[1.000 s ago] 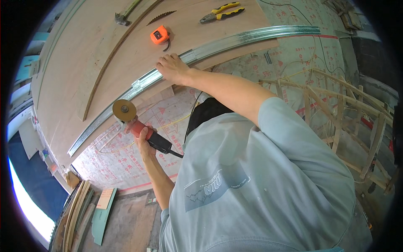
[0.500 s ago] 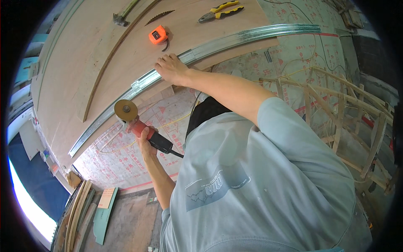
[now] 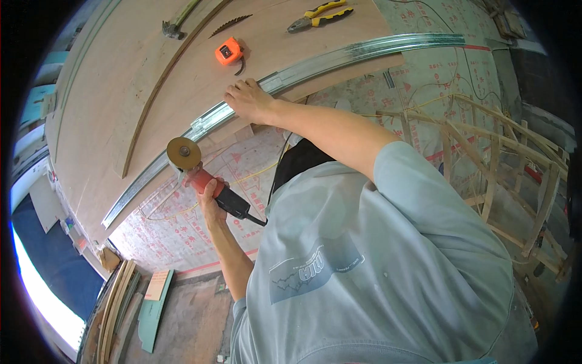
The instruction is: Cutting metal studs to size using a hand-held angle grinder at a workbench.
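An angle grinder (image 3: 209, 187) with a red and black body is held in my left hand (image 3: 212, 200), fingers wrapped round its middle. Its round tan disc (image 3: 183, 153) faces up beside the near edge of a long galvanized metal channel (image 3: 327, 59). That channel lies along the near edge of a plywood sheet (image 3: 182, 91), one length apparently nested in another. My right hand (image 3: 248, 102) is closed over the channel near its middle, to the right of the disc. Whether the disc touches the metal I cannot tell.
On the plywood lie an orange tape measure (image 3: 229, 52), yellow-black pliers (image 3: 319, 17), a hammer (image 3: 176, 25), a saw blade (image 3: 230, 25) and a wooden strip (image 3: 145, 115). A wooden frame (image 3: 491, 145) stands at right. Boards (image 3: 112, 309) lie at lower left.
The view has shifted very slightly. My left hand and the grinder show almost no movement, and my right hand keeps its place on the channel.
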Demonstrator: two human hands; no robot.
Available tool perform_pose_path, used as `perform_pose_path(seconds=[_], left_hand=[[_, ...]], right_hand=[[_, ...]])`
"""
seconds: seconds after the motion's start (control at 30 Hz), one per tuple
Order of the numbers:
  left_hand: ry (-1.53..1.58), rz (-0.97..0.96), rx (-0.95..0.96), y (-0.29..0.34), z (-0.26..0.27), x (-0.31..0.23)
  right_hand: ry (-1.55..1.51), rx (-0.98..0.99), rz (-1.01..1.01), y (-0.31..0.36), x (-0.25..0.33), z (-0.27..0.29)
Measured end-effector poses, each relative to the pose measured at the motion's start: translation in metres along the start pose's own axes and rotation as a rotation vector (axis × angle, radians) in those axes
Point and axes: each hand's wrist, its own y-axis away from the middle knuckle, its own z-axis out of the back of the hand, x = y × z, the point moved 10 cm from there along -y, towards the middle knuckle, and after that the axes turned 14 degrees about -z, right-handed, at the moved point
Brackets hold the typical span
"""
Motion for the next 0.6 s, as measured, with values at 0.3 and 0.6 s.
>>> perform_pose_path(seconds=[0.3, 0.6], left_hand=[[-0.021, 0.003, 0.022, -0.006, -0.008, -0.005], [-0.077, -0.016, 0.048, -0.019, -0.019, -0.013]], right_hand=[[-0.038, -0.030, 0.000, 0.001, -0.003, -0.001], [-0.028, -0.051, 0.028, 0.004, -0.010, 0.000]])
